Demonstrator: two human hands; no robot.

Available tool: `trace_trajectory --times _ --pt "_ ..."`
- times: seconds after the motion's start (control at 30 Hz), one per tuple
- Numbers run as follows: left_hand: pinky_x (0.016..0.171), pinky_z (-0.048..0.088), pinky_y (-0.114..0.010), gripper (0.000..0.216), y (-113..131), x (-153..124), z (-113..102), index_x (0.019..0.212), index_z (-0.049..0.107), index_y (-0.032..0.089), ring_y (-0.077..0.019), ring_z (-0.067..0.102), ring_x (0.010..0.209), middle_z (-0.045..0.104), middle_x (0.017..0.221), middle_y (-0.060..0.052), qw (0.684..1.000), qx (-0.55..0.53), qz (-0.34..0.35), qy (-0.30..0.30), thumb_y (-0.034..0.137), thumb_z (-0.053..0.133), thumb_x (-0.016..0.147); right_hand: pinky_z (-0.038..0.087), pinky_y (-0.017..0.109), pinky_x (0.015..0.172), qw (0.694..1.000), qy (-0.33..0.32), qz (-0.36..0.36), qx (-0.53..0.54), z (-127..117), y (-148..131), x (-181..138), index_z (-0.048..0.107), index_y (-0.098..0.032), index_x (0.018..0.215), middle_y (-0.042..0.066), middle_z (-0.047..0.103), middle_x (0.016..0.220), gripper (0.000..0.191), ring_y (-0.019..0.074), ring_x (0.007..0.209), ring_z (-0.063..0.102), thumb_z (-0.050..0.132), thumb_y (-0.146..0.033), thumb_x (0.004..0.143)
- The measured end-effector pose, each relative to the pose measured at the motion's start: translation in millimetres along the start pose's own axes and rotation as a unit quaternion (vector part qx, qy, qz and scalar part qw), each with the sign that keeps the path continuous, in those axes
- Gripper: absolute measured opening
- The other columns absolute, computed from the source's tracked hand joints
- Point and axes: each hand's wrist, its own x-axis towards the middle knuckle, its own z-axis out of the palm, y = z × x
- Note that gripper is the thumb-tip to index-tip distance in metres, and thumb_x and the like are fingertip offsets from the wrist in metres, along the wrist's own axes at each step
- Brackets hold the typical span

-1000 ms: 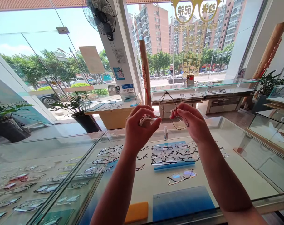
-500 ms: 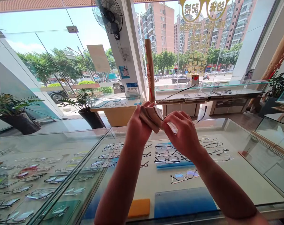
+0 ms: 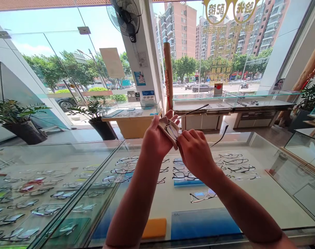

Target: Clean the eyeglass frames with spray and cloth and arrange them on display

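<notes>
My left hand (image 3: 155,141) is turned palm up, its fingers partly spread, with a beige cleaning cloth (image 3: 175,144) lying in it. One lens of a pair of eyeglasses (image 3: 171,128) rests over the cloth. My right hand (image 3: 195,147) pinches these eyeglasses near the middle of the frame and hides the other lens. Both dark-tipped temples stick out past my hands, away from me. Below is a glass display counter (image 3: 144,199) with rows of eyeglasses; one pair of glasses (image 3: 203,196) lies apart, nearer to me.
An orange case (image 3: 154,228) and a blue board (image 3: 204,224) show at the counter's near edge. A second glass case (image 3: 53,159) full of frames adjoins on the left. Beyond are potted plants (image 3: 99,121), a wall fan (image 3: 123,16) and display cabinets by the windows.
My left fingers have loosened and the folded cloth has opened, so the lens on it now shows. My right hand has shifted slightly left and down with the eyeglasses. The view has moved a little.
</notes>
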Motion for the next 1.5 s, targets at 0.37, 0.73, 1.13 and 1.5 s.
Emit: trace_trajectory --times 0.37,0.73,1.13,1.5 --pt "0.107 0.057 -0.039 0.050 -8.6 6.5 5.5 0.116 0.074 0.017 -0.0241 0.074 0.118 0.079 0.118 -0.014 0.997 -0.053 0.002 0.062 0.051 0.038 0.113 0.043 0.042 0.092 0.993 -0.033 0.003 0.116 -12.3 -4.9 -0.8 0.067 -0.018 0.096 0.009 0.075 0.103 0.020 0.0258 0.097 0.063 0.052 -0.016 0.109" --pt "0.064 0.051 -0.027 0.033 -12.4 7.9 -6.7 0.084 0.070 0.023 -0.0107 0.060 0.067 0.071 0.089 -0.003 0.960 0.132 0.243 0.051 0.053 0.071 0.098 0.052 0.039 0.089 0.839 0.016 0.166 0.518 -41.0 54.9 0.4 0.068 -0.023 0.089 0.002 0.076 0.092 0.016 0.0194 0.091 0.068 0.063 -0.034 0.100" --pt "0.107 0.055 -0.044 0.082 1.9 -28.0 4.1 0.139 0.071 0.032 -0.0320 0.064 0.124 0.061 0.154 -0.009 0.793 0.463 0.383 -0.102 0.042 0.103 0.064 0.054 0.036 0.081 0.791 -0.021 0.145 0.593 -56.0 66.2 2.4 0.070 -0.022 0.079 0.001 0.072 0.079 0.017 0.0172 0.079 0.066 0.062 -0.025 0.094" --pt "0.099 0.058 -0.042 0.071 2.8 -28.1 3.8 0.124 0.080 0.030 -0.0259 0.068 0.101 0.073 0.133 -0.009 0.798 0.459 0.378 -0.103 0.032 0.106 0.057 0.054 0.036 0.078 0.787 -0.044 0.134 0.601 -58.6 68.7 0.6 0.070 -0.022 0.081 0.000 0.072 0.076 0.014 0.0171 0.077 0.067 0.063 -0.025 0.093"
